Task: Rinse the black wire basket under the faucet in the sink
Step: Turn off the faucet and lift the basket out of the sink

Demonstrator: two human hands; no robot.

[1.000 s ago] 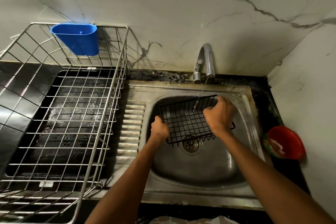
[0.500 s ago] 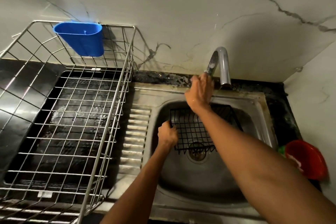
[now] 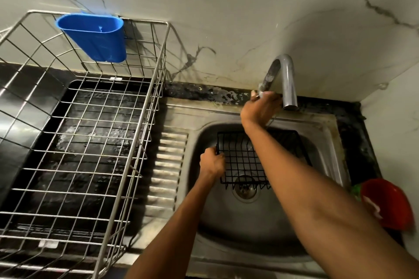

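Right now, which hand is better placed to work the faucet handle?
Right. The right hand is already at the base of the faucet, seemingly on its handle, while the left hand grips the basket by its left edge down in the sink.

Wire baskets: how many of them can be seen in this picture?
2. The black wire basket is in the sink, held by the left hand. The large steel dish rack stands left of the sink. None seems hidden.
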